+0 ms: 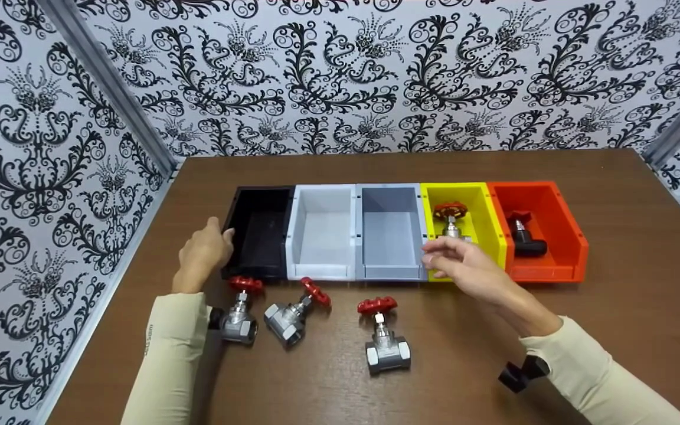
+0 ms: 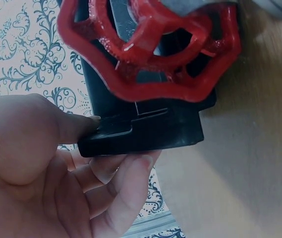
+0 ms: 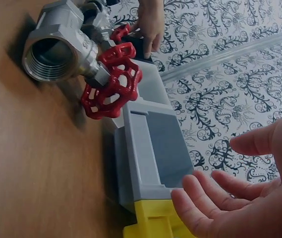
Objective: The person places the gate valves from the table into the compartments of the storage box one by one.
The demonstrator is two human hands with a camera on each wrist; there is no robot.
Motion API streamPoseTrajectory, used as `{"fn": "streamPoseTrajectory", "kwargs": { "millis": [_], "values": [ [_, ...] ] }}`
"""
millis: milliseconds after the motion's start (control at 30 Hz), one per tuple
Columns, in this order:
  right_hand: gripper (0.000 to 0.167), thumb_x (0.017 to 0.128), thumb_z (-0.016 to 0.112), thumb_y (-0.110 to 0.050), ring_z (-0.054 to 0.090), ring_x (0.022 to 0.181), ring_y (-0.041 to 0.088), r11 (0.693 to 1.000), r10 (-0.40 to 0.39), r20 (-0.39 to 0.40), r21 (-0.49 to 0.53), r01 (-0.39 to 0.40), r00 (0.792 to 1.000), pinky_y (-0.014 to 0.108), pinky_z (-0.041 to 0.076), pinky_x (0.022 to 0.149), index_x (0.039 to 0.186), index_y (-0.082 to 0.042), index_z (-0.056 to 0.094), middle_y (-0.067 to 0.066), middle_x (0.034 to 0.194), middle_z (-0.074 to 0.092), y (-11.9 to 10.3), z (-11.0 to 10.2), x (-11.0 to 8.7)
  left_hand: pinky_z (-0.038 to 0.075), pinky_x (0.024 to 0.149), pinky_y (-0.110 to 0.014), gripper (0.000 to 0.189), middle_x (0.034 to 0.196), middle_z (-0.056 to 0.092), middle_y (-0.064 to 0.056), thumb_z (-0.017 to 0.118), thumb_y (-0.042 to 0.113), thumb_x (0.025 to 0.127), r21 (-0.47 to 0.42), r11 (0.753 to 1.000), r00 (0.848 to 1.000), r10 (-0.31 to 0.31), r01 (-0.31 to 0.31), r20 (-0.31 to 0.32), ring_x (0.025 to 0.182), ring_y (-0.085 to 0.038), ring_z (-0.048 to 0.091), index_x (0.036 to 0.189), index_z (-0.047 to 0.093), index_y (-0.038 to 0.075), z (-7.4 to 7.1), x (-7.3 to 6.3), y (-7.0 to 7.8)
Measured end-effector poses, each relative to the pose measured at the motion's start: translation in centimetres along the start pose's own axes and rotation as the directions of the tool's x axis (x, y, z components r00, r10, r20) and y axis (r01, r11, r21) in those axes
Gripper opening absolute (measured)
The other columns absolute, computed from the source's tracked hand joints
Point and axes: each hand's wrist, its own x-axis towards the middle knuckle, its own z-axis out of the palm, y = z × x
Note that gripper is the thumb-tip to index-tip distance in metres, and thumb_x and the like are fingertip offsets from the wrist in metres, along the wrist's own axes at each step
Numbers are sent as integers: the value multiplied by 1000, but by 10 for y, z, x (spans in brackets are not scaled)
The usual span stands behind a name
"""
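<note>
My left hand (image 1: 203, 251) is at the left side of the black bin (image 1: 260, 236). In the left wrist view its thumb and fingers pinch the bin's edge (image 2: 145, 134). My right hand (image 1: 476, 268) hovers in front of the yellow bin (image 1: 490, 218), fingers loosely bent, with nothing in it. Behind that hand a valve with a red handwheel (image 1: 450, 211) stands in the yellow bin, partly hidden. Three metal valves with red handwheels lie on the table: a left valve (image 1: 241, 321), a middle valve (image 1: 288, 319) and a right valve (image 1: 387, 351).
A white bin (image 1: 322, 271) and a grey bin (image 1: 391, 271) stand between the black and yellow ones. At the right end, the orange bin (image 1: 570, 236) holds a black fitting (image 1: 526, 242). Patterned walls (image 1: 340, 77) enclose the brown table (image 1: 316, 395) at the back and sides.
</note>
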Motion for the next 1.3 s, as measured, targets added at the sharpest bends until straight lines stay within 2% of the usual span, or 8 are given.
{"fn": "streamPoseTrajectory", "kwargs": {
  "millis": [633,833,1067,1300],
  "values": [
    [35,100,55,-10,64,107,36,994,33,104,100,-44,994,36,55,91,128,12,51,29,120,62,14,16,-2,43,90,-65,45,128,53,-40,37,33,105,-9,1000,1000,-2,2,-1,115,-56,54,134,38,-2,1,1,-1],
    [37,100,56,-13,66,104,34,989,72,153,120,-91,986,38,55,90,128,12,50,28,118,63,15,19,-5,42,91,-65,47,131,51,-39,35,34,106,-2,1000,999,-20,20,36,118,-57,51,136,36,-2,1,2,-1],
    [39,100,59,-16,67,100,31,981,95,209,145,-127,973,40,55,90,125,12,52,27,115,64,20,26,-7,42,92,-65,47,133,50,-39,35,34,106,-2,1000,999,-28,28,37,119,-56,51,136,36,-2,1,2,-1],
    [33,101,55,-16,67,103,33,977,120,283,136,-164,951,41,55,90,118,12,57,27,116,65,23,29,-7,42,92,-65,46,132,50,-39,36,34,106,0,1000,999,-27,27,27,118,-56,52,136,36,-1,2,2,-1]
  ]
}}
